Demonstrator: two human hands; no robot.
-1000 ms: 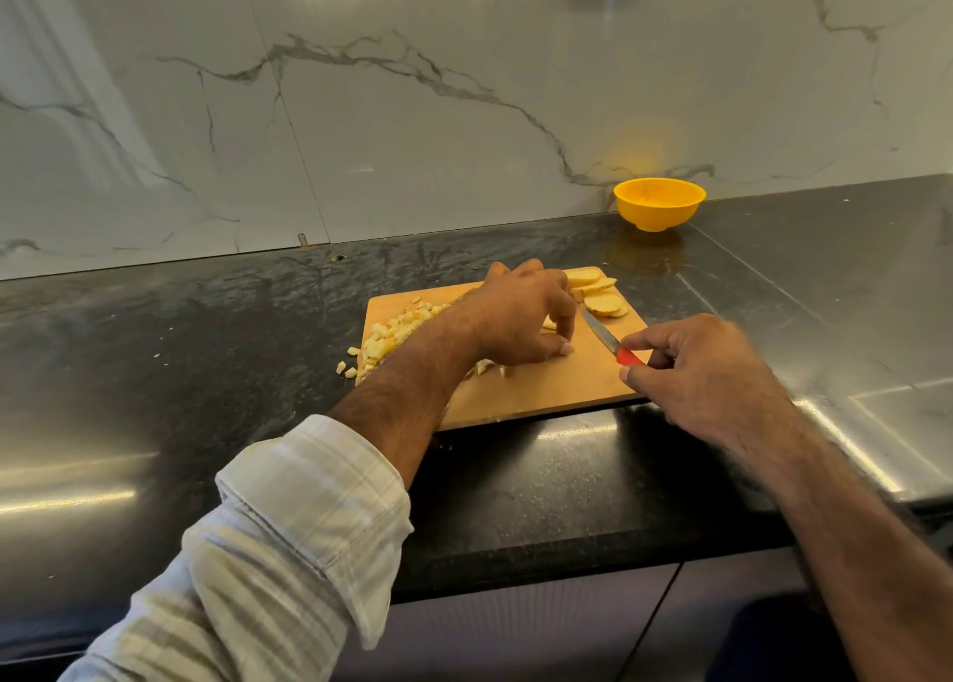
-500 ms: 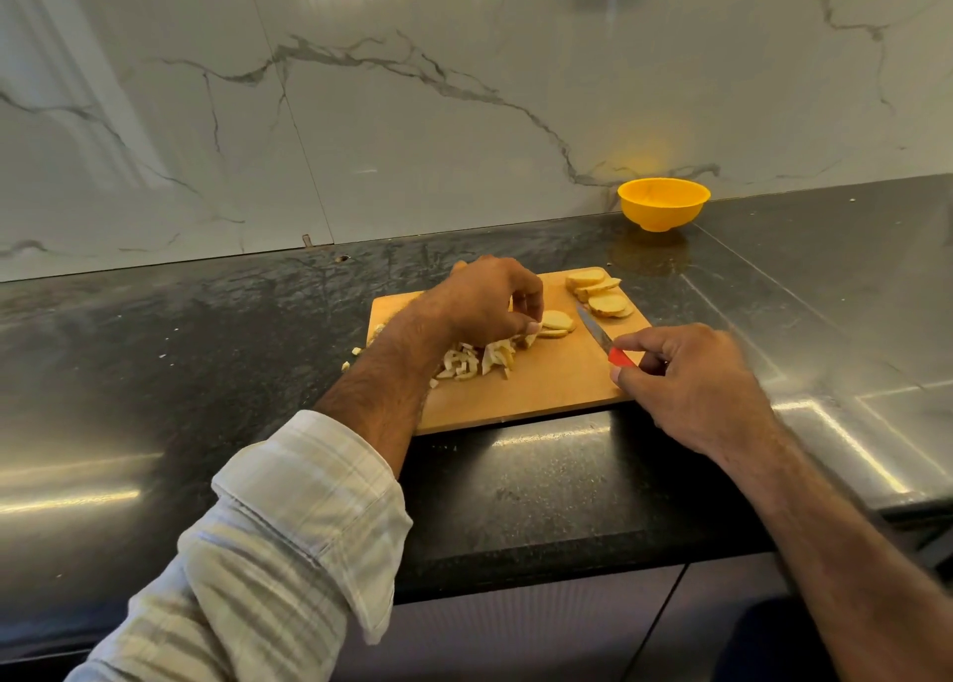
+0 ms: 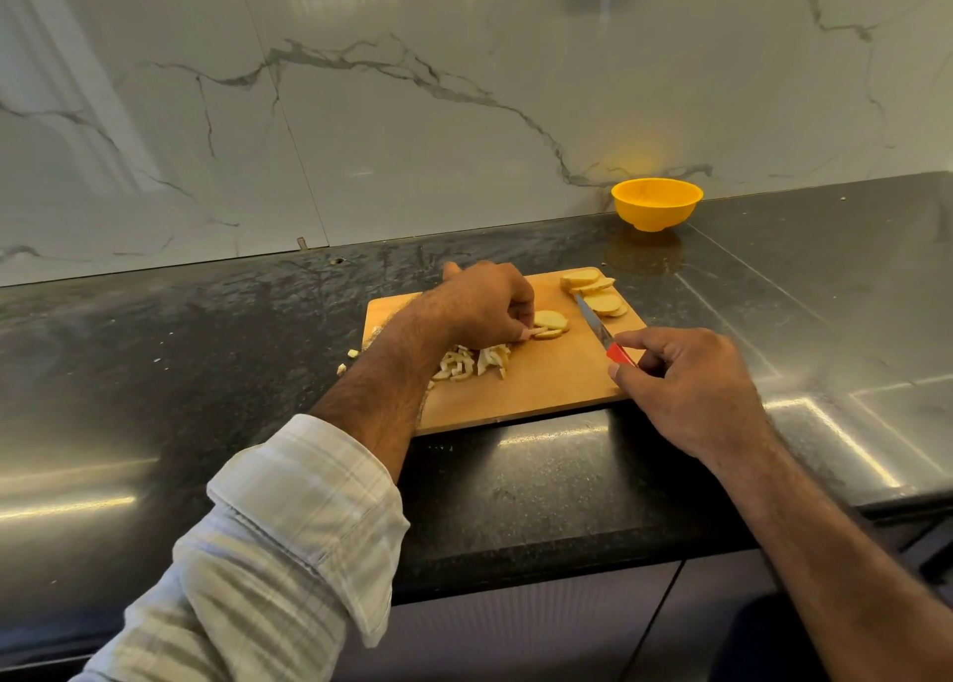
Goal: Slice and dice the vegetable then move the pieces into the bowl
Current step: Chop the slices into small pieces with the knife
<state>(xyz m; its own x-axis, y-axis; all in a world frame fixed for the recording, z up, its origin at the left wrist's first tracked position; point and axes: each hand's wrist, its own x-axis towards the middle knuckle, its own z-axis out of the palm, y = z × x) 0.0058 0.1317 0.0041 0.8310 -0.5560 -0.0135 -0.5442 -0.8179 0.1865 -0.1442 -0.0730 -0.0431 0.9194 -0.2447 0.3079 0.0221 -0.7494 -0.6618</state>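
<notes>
A wooden cutting board [image 3: 546, 387] lies on the black counter. Pale strips of cut vegetable [image 3: 474, 361] are piled at its middle left, partly under my left wrist. Two round slices [image 3: 551, 322] lie in the board's middle, and several more slices [image 3: 593, 289] sit at its far right corner. My left hand [image 3: 479, 305] pinches a strip beside the middle slices, fingers curled. My right hand [image 3: 686, 387] grips the red handle of a small knife [image 3: 598, 328], blade pointing away over the board. A yellow bowl [image 3: 656, 204] stands at the wall, behind the board.
A few small diced bits [image 3: 346, 361] lie on the counter off the board's left edge. The marble wall runs along the back. The counter's front edge [image 3: 541, 573] is near my arms, with cabinet fronts below.
My left hand has drawn back from the right part of the board toward the middle, uncovering the pile of strips. The right hand with the knife has barely shifted.
</notes>
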